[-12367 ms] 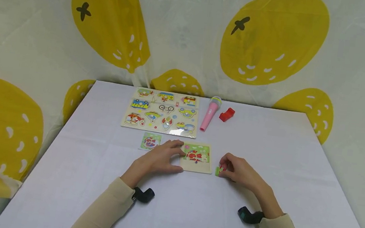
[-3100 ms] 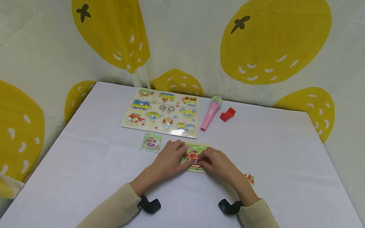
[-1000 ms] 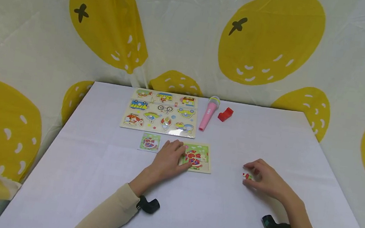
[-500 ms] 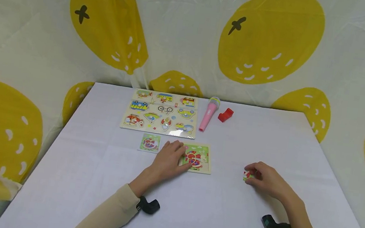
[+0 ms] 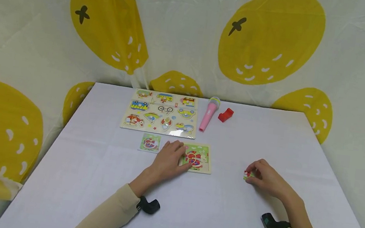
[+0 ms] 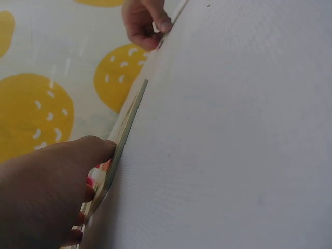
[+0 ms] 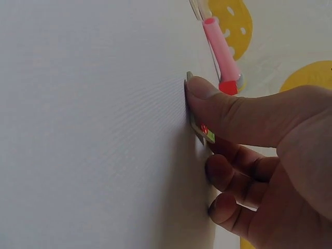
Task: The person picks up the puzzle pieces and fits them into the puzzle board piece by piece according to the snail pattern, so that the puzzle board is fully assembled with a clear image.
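Note:
In the head view, a small wooden puzzle board [image 5: 209, 163] lies mid-table, with a red and purple picture on green and a bare strip at its lower right. My left hand [image 5: 170, 160] rests on its left side. The thumb lies on the picture, as the left wrist view shows at the board's edge [image 6: 124, 129]. Farther right, my right hand [image 5: 268, 179] pinches a red and green puzzle piece [image 5: 246, 176] by thumb and fingers. In the right wrist view the piece [image 7: 210, 136] is tilted close to the tabletop, partly hidden by the thumb.
Left of the board lies a square picture card [image 5: 150, 142]. Behind are a larger vehicle puzzle board [image 5: 158, 129], a pink toy microphone [image 5: 208, 115] and a red curved block [image 5: 225, 115]. A curtain with yellow fruit prints [image 5: 274, 37] hangs behind the white table [image 5: 190, 214].
My right hand moved away from the board to the right and took hold of the loose piece there. The board's picture has filled out since the oldest frame. My left hand stays on the board.

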The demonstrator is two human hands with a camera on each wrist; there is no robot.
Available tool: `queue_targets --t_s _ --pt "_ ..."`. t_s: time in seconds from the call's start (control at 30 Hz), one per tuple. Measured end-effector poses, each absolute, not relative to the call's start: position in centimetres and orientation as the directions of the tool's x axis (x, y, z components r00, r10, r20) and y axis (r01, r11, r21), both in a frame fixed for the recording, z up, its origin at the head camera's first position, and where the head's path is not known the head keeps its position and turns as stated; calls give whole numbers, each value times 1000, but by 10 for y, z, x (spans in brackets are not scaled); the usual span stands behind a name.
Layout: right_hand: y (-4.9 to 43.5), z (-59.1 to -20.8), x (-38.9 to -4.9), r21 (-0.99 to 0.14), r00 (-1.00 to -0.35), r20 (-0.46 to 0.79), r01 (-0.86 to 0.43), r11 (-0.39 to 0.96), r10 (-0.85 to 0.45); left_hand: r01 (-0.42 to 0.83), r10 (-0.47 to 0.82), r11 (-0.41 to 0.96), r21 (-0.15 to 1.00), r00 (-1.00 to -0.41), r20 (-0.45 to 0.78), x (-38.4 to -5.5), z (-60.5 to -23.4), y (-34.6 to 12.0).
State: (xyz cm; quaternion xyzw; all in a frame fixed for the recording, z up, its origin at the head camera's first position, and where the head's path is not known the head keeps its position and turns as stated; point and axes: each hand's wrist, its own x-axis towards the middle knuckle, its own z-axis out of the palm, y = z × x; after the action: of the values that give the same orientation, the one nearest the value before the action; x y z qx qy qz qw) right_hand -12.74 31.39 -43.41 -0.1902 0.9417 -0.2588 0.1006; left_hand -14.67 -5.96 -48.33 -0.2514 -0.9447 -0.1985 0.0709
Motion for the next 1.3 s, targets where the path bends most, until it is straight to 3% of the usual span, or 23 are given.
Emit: queue_targets --t_s 0.23,0.73,1.3 --pt "313 -434 -130 -560 -912 -125 -260 787 -390 494 453 801 339 -870 195 -147 -483 -59" --pt "311 -434 -134 -582 -926 -81 -256 772 -369 500 452 798 337 -866 215 -145 -481 -60" --pt "264 -432 -153 -648 -919 -117 -216 730 -376 492 448 803 337 -870 205 -146 -482 -60"
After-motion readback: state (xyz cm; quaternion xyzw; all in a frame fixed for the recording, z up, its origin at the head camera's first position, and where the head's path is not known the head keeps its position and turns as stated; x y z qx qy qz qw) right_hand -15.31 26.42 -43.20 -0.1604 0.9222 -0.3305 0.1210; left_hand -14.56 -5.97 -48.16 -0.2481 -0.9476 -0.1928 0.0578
